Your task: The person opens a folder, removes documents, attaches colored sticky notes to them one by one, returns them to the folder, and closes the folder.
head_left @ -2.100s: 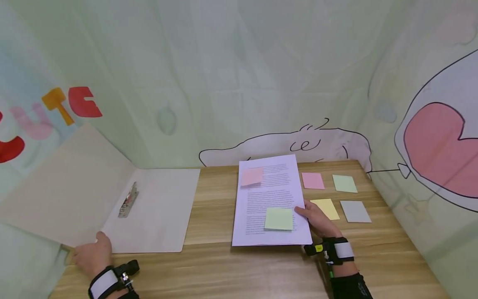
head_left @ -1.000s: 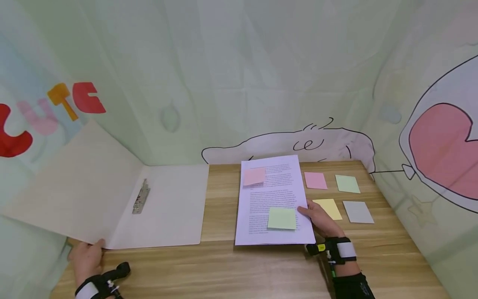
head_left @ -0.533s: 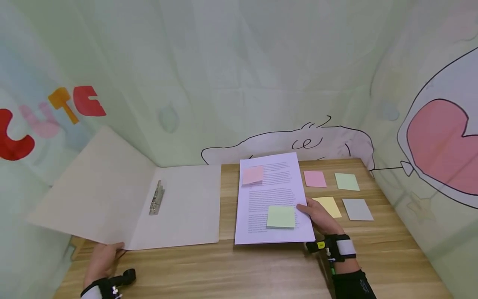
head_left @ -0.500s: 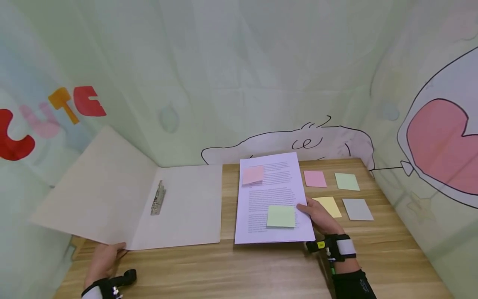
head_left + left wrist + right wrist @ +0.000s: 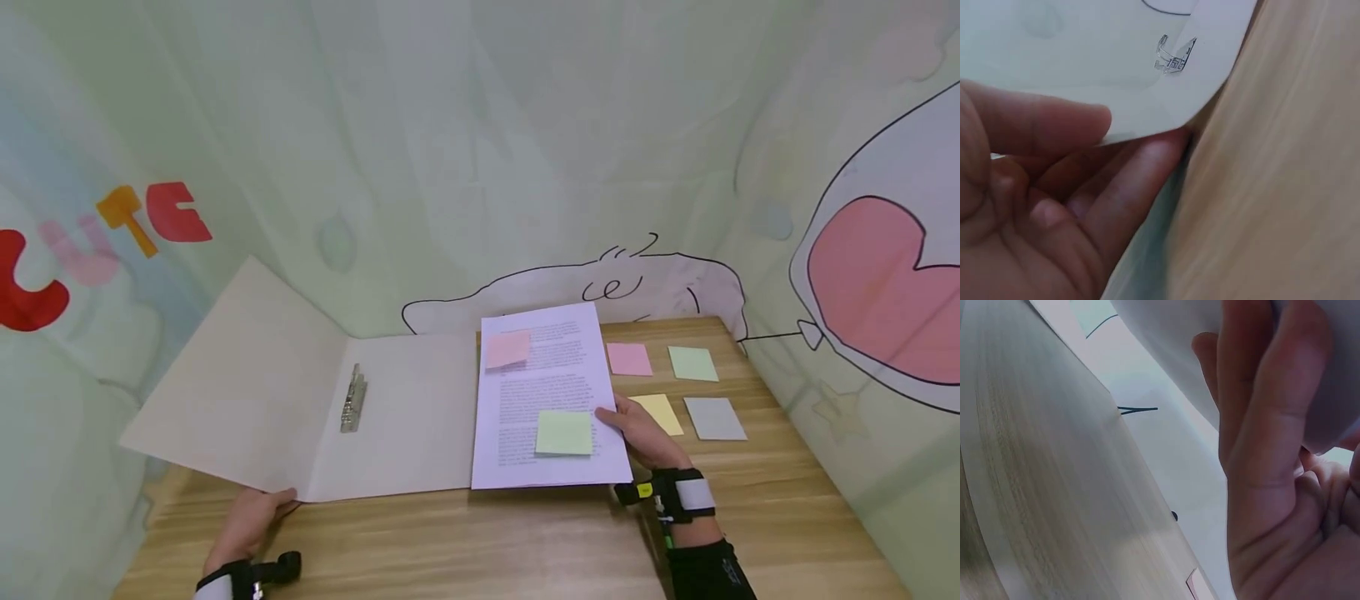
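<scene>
An open white file folder (image 5: 408, 417) with a metal lever clip (image 5: 354, 400) near its spine lies at the left, its cover raised at a slant. My left hand (image 5: 251, 521) pinches its lower edge by the spine; the left wrist view shows thumb above and fingers (image 5: 1141, 187) beneath the folder edge (image 5: 1147, 115). My right hand (image 5: 641, 433) holds printed paper sheets (image 5: 547, 333) by the right edge, thumb on top, fingers (image 5: 1272, 425) underneath, tilted above the table. A pink sticky note (image 5: 508, 348) and a green sticky note (image 5: 564, 433) are on the top sheet.
Right of the sheets, pink (image 5: 629, 359), green (image 5: 693, 364), yellow (image 5: 660, 413) and grey (image 5: 715, 418) sticky notes lie on the wooden table (image 5: 420, 550). A printed curtain (image 5: 450, 167) borders the table at the back and sides.
My left hand has shifted the folder rightward across the table, so its right edge now meets the sheets' left side. My right hand and the sheets stay nearly still.
</scene>
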### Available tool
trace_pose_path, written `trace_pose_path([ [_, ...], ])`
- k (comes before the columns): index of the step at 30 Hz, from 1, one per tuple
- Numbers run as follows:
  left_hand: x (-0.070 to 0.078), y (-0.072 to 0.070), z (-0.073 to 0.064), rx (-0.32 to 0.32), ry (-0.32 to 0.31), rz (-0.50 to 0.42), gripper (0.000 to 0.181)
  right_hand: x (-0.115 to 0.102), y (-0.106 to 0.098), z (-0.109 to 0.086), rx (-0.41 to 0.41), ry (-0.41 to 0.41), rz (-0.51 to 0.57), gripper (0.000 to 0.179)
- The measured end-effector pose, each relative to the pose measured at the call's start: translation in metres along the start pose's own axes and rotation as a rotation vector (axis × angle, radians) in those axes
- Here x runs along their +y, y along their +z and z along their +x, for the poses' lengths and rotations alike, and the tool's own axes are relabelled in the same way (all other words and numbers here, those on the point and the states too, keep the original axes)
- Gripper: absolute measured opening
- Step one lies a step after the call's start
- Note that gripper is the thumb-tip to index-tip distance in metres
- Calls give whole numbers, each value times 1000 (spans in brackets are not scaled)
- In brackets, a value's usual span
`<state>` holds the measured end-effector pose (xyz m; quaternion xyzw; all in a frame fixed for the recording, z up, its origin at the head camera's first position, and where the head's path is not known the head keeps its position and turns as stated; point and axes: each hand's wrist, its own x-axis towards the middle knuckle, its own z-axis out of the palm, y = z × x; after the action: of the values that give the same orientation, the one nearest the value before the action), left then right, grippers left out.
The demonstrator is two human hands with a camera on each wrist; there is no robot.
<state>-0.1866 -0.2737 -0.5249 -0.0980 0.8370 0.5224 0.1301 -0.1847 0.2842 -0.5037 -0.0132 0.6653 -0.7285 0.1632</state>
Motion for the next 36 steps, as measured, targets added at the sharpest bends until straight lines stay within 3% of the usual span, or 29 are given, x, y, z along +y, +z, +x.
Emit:
trace_pose_path([
  [4,2,13,-4,-11,13,-39,60,3,-2,1,6,-1,-6,47],
  [8,8,22,-8,-17,33,26,59,6,-3,3,6,-12,-13,50],
  [10,12,28,-10,-25,27,98,57,7,-3,4,8,-15,-18,51],
  [15,20,43,-14,-45,9,177,53,9,-4,4,14,3,-33,49],
  [23,27,62,-19,-89,35,166,53,9,-4,6,34,19,-51,47],
  [30,35,86,-21,-132,97,72,51,9,-7,6,50,33,-60,46],
  [36,42,105,-25,-122,77,114,50,11,-7,6,19,41,-61,47],
])
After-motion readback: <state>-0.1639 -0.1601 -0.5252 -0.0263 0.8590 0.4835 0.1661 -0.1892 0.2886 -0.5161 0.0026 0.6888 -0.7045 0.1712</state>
